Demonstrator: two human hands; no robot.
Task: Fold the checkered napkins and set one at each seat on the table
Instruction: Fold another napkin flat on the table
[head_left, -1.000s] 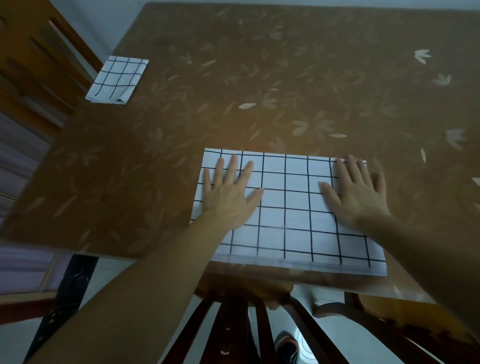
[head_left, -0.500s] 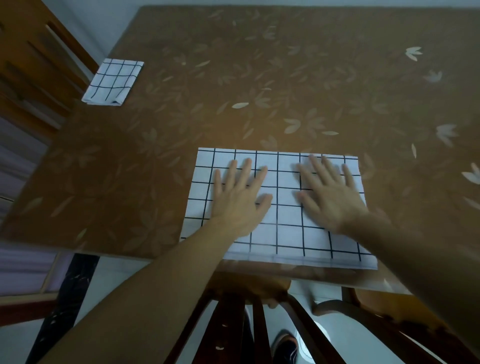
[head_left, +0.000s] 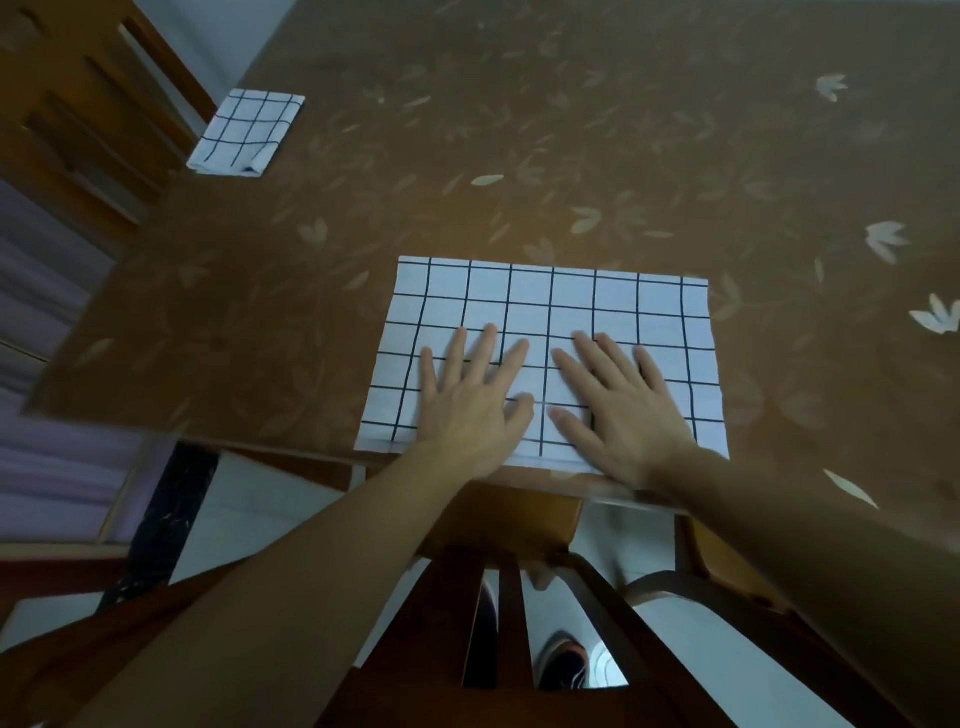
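A white napkin with a black grid (head_left: 550, 306) lies flat as a wide rectangle at the near edge of the brown table (head_left: 571, 130). My left hand (head_left: 467, 400) and my right hand (head_left: 623, 405) press flat on its near half, side by side, fingers straight and spread, thumbs almost touching. A smaller folded checkered napkin (head_left: 244, 132) lies at the table's far left edge, in front of a wooden chair (head_left: 78, 104).
The table top is glossy with a pale leaf pattern. A wooden chair back (head_left: 509, 623) stands right below the near edge, between my arms. White floor and a shoe (head_left: 566, 665) show beneath it.
Both hands have slid inward across the napkin from its outer parts to its middle and back toward the near edge. The napkin has stayed flat.
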